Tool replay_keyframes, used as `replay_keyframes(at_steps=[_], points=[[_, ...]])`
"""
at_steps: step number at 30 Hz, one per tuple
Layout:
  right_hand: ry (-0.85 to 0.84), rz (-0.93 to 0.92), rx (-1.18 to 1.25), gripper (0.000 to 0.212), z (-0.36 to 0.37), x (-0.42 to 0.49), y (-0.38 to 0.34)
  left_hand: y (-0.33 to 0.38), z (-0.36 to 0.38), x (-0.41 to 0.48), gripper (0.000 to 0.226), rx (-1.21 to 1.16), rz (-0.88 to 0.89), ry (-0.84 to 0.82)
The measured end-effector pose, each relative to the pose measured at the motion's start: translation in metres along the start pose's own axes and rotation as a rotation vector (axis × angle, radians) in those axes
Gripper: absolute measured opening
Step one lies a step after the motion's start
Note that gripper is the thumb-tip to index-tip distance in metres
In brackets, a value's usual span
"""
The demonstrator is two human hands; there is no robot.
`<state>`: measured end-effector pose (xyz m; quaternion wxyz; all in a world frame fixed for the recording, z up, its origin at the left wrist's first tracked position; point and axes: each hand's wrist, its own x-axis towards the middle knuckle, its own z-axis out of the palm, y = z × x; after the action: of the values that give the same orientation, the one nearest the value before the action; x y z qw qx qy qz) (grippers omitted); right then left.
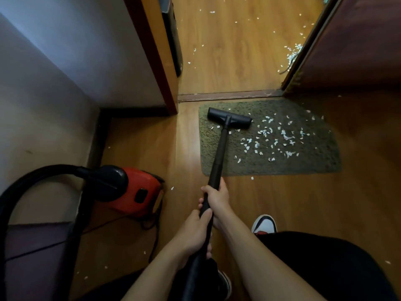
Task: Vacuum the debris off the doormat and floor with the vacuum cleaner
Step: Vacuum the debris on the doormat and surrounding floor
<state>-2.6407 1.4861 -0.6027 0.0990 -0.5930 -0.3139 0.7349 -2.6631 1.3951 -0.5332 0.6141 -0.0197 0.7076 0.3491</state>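
A red canister vacuum cleaner (134,192) sits on the wooden floor (282,203) by the left wall, its black hose (47,169) arching away. The left hand (195,231) and, further along, the right hand (217,196) both grip the black wand (220,153). Its flat head (230,118) rests on the far left part of a green doormat (303,166). White paper scraps (273,137) litter the mat's right half and the floor beyond the threshold (227,96).
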Motion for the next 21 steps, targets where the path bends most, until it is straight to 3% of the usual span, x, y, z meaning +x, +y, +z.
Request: replay_keyframes(at_steps=[6,12,16,18,21], points=[[-0.028,-0.093,0.051,0.026,-0.010,0.004,0.042,-0.051,0.008,0.014,0.025,-0.007,0.138,-0.031],[-0.045,-0.073,0.099,0.035,-0.012,-0.004,0.045,-0.057,0.004,0.005,0.027,-0.031,0.106,-0.052],[-0.028,-0.050,0.099,0.039,-0.007,0.016,0.052,-0.053,-0.013,0.023,0.040,-0.084,-0.014,-0.094],[-0.019,-0.027,0.093,0.043,-0.003,0.024,0.057,-0.050,-0.035,0.046,0.053,0.132,0.040,0.067],[-0.006,-0.007,0.097,0.047,0.003,0.027,0.063,-0.053,-0.086,0.083,0.047,0.923,0.433,0.471]])
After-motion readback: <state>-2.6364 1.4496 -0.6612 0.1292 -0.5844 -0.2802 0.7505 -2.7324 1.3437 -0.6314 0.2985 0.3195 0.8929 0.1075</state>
